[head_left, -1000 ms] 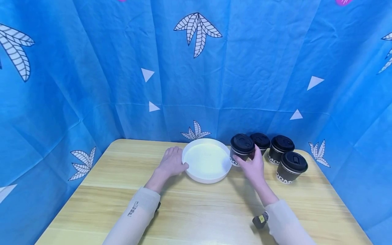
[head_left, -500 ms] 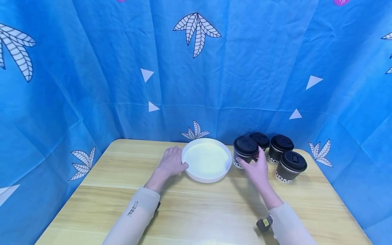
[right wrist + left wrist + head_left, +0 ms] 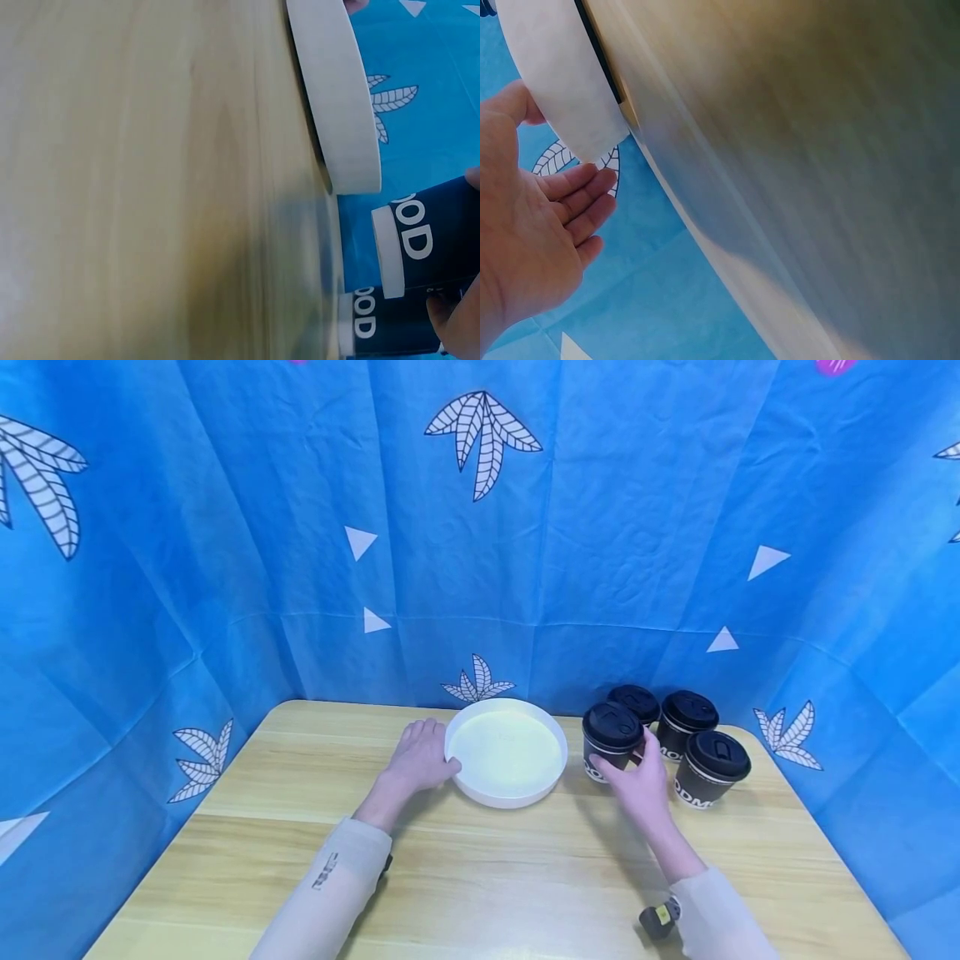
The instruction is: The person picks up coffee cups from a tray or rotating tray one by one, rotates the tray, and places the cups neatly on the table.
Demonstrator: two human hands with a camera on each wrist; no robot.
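A round white tray (image 3: 506, 756) with a low wall lies at the back middle of the table in the head view. My left hand (image 3: 417, 760) holds its left side, the thumb at the rim; in the left wrist view the fingers (image 3: 589, 199) meet the tray wall (image 3: 566, 75). Right of the tray, my right hand (image 3: 640, 787) grips a dark paper coffee cup (image 3: 609, 739) with a black lid, thumb in front. The right wrist view shows this cup (image 3: 439, 236) slightly tilted, its white base raised off the table.
Behind and right of the held cup stand three more lidded coffee cups: one at the back (image 3: 636, 700), one beside it (image 3: 686, 722) and one nearer (image 3: 711, 768). A blue patterned curtain (image 3: 630, 527) hangs behind the wooden table (image 3: 480, 877).
My right hand has moved the coffee cup right and slightly toward me, away from the tray and in front of the back cup. The left hand and tray have stayed put.
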